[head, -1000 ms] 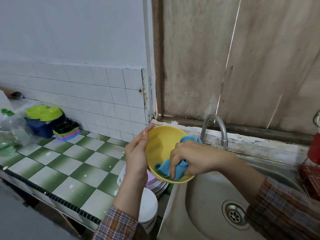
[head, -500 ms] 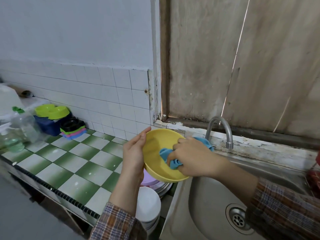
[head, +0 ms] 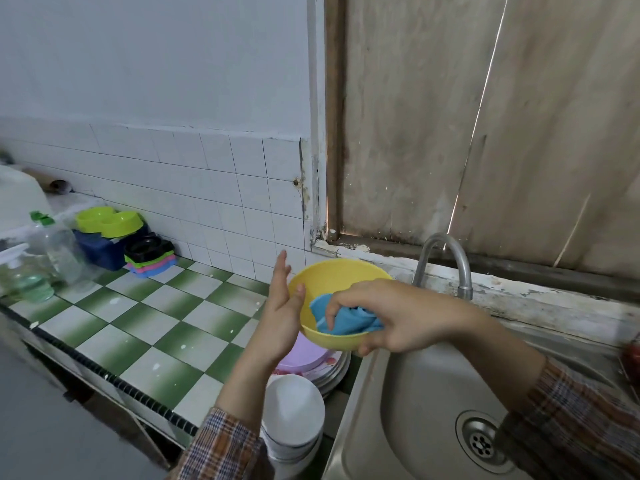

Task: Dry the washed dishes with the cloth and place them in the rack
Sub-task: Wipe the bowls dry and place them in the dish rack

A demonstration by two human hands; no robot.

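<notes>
A yellow bowl (head: 332,275) is held over the seam between counter and sink, its opening facing up and toward me. My left hand (head: 280,310) rests flat against the bowl's left outer side, thumb hooked over the rim and fingers pointing up. My right hand (head: 398,313) presses a bunched blue cloth (head: 341,318) inside the bowl's near wall, with its thumb under the rim outside. A sliver of the red rack (head: 632,355) shows at the right edge.
Below the bowl are a stack of plates topped by a purple plate (head: 304,360) and stacked white bowls (head: 294,414). The steel sink (head: 415,403) and its tap (head: 446,261) lie to the right. Plastic bottles (head: 52,254) and green dishes (head: 110,221) stand far left on the tiled counter (head: 145,327).
The bowl has tipped from facing me to a more level pose. My right hand dragged the cloth to the near wall, and my left fingers have straightened off the bowl.
</notes>
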